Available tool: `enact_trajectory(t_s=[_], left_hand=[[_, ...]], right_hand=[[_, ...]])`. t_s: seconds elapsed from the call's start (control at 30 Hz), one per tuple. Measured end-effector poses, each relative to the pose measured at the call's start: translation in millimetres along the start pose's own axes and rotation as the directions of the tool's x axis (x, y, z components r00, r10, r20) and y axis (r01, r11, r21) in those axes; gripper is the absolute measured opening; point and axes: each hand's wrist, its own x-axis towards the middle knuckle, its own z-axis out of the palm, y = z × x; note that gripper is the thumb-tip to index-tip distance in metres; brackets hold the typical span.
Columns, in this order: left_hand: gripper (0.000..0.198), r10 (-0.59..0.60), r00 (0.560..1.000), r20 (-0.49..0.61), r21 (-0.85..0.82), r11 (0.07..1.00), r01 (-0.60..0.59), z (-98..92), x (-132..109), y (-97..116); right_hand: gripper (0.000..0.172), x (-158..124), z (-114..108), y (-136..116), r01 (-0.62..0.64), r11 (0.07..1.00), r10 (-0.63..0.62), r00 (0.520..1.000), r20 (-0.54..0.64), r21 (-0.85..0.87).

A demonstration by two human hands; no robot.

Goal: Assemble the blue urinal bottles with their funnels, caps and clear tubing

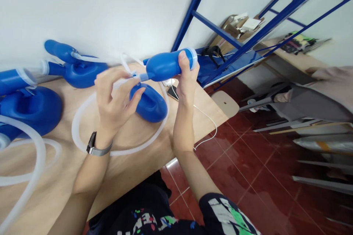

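Note:
My right hand [186,77] is wrapped round a blue plastic urinal cup [164,65] near its clear rim, thumb on top. The cup is held tilted above the table, its narrow translucent neck pointing left. At that neck, the fingers of my left hand [117,97] close on the end of a translucent tube [78,119]; my thumb stands a little apart from it. My palm hides part of the joint. Below both hands a blue urinal bottle [151,104] lies on the wooden table [154,154], with the tube looping round it.
More blue urinal bottles [41,112] with cups and tubes [38,154] stand to the left along the wall. A phone [173,93] with a white cable lies behind my right wrist. Blue metal frames [215,29], a stool [224,103] and grey chairs [303,102] are at the right.

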Motion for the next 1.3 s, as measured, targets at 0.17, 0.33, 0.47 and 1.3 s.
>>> enact_trajectory(t_s=[0.17, 0.33, 0.47, 1.3], left_hand=[[0.035, -0.232, 0.942, 0.241, -0.233, 0.929, 0.288, 9.9, 0.5, 0.6], [0.095, -0.306, 0.906, 0.291, -0.503, 0.757, 0.417, 22.9, 5.3, -12.2], [0.095, -0.193, 0.874, 0.446, -0.714, 0.512, 0.478, 17.7, 8.4, -19.3], [0.046, -0.449, 0.795, 0.408, -0.248, 0.783, 0.570, -20.4, 20.6, 3.5]], right_hand=[[0.100, 12.0, -0.9, 12.9, -0.010, 1.000, 0.011, 0.993, 0.117, -0.009], [0.090, 4.7, 5.2, 20.1, -0.095, 0.995, 0.092, 0.993, 0.079, 0.031], [0.094, -2.9, 12.5, 14.0, -0.175, 0.976, 0.177, 0.984, -0.005, 0.131], [0.095, 1.1, 2.9, 14.6, 0.009, 1.000, -0.009, 0.999, 0.050, -0.013]])
